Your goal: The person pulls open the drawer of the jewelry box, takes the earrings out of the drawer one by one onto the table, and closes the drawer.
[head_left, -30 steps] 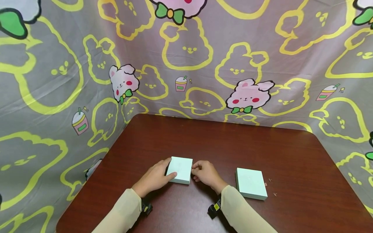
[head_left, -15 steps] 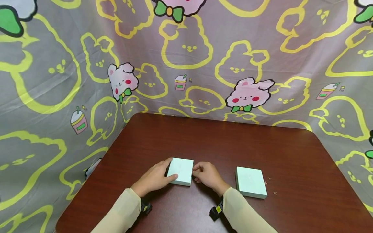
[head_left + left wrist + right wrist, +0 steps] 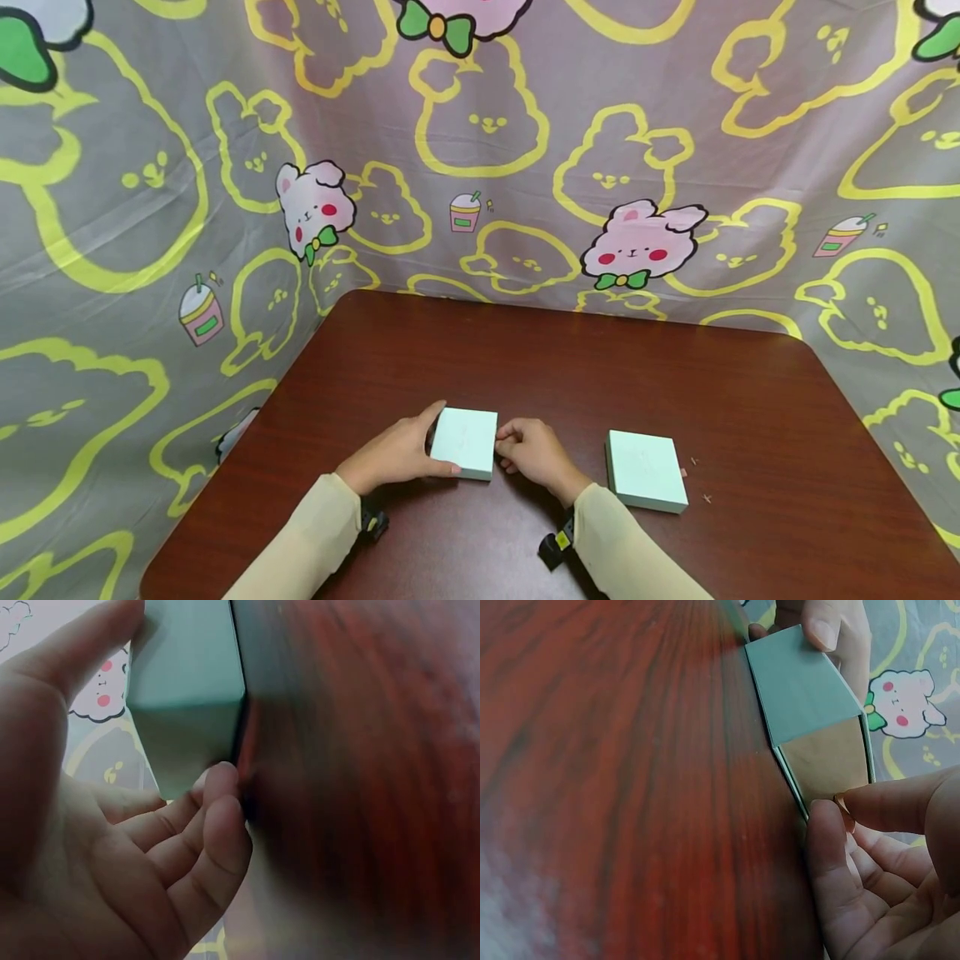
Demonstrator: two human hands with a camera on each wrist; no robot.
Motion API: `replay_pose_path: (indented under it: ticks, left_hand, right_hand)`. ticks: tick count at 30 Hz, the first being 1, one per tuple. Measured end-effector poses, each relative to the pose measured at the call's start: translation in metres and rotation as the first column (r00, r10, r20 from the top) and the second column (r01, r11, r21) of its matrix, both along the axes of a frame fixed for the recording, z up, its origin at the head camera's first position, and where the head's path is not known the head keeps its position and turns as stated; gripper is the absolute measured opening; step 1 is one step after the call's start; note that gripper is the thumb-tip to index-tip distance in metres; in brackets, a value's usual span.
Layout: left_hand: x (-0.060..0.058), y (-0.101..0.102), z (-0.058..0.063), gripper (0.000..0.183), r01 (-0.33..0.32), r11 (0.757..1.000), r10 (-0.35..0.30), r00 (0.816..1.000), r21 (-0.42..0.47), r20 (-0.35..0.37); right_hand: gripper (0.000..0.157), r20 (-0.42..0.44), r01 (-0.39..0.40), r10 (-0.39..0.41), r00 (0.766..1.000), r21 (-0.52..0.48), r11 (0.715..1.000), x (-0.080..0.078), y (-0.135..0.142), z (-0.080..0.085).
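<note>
A flat, square mint-green drawer box (image 3: pixel 465 442) lies on the table between both hands. My left hand (image 3: pixel 393 454) holds it from the left, thumb along its near side and index finger at the far left corner. In the left wrist view the other fingers curl beside the box's left end (image 3: pixel 187 746). My right hand (image 3: pixel 536 452) is at the opposite end, where the tan end of the inner drawer (image 3: pixel 829 754) shows inside the green sleeve. Thumb and index finger pinch a small tan pull tab (image 3: pixel 844 810) on that drawer end.
A second mint-green box (image 3: pixel 647 469) sits to the right, a small pinkish tab (image 3: pixel 683 473) at its right side. Tiny scraps (image 3: pixel 707 498) lie beside it on the brown table (image 3: pixel 555 358). A patterned cloth (image 3: pixel 517 183) hangs around the table's back and sides.
My left thumb has slid from the top of the box down to its near edge, and the left hand has spread wider. My right hand stays at the right end.
</note>
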State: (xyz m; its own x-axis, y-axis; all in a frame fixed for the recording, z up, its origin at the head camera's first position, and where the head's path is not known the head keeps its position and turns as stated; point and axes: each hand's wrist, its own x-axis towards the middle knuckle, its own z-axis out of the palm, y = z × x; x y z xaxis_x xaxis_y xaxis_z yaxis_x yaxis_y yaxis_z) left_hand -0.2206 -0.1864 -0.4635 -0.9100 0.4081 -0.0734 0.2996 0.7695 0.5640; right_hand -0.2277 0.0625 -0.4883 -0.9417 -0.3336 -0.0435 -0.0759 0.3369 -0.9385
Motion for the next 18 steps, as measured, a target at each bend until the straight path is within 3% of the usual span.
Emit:
replay_pose_path:
  ticks: [18]
  left_hand:
    - [-0.0046,-0.0017,0.0021,0.115,0.007,0.999,-0.009,0.998,0.035,0.06]
  right_hand:
    - [0.004,-0.01,-0.002,0.002,1.0,0.015,1.0,0.0001,0.001,-0.0021]
